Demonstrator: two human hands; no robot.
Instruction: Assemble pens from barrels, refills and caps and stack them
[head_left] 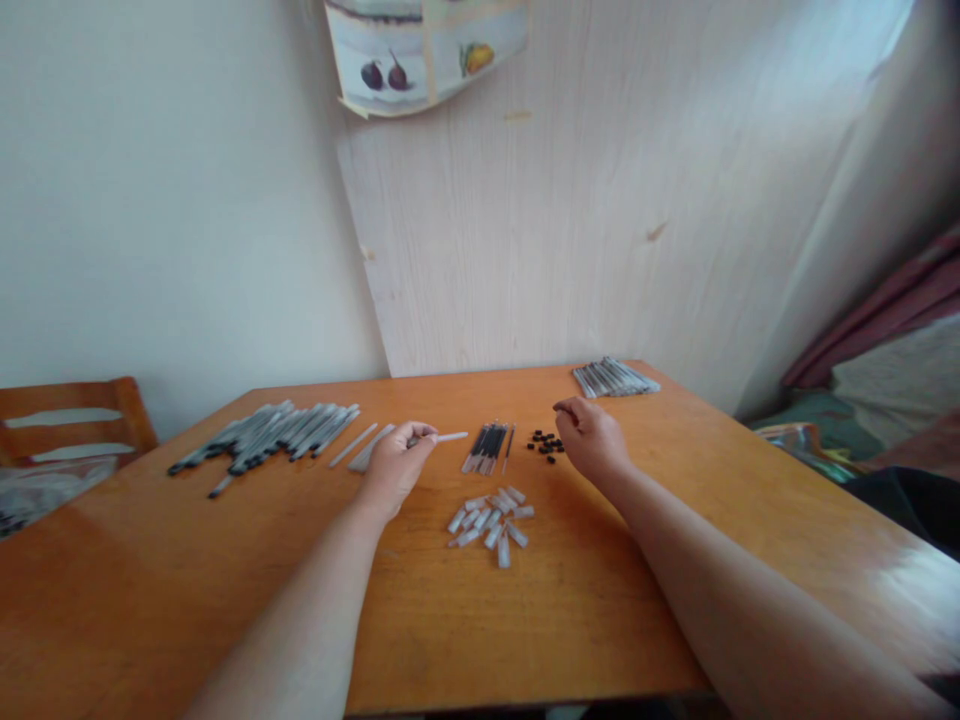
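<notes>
My left hand (397,467) is closed on a slim white pen barrel (452,437), which points to the right above the table. Behind that hand lie more white pen barrels (367,455). My right hand (595,437) has its fingers pinched together just above and right of a scatter of small black plugs (545,445). A dark speck shows at its fingertips, too small to make out. Between the hands is a row of pen refills (489,447) with dark ink. Nearer to me, a loose heap of clear pen caps (491,518) lies on the wood.
At the left of the wooden table (420,640) spreads a pile of pens (274,435) with black ends. A bundle of thin pens or refills (613,378) lies at the back right. A wooden chair (75,397) stands left, and a wall (525,250) rises behind.
</notes>
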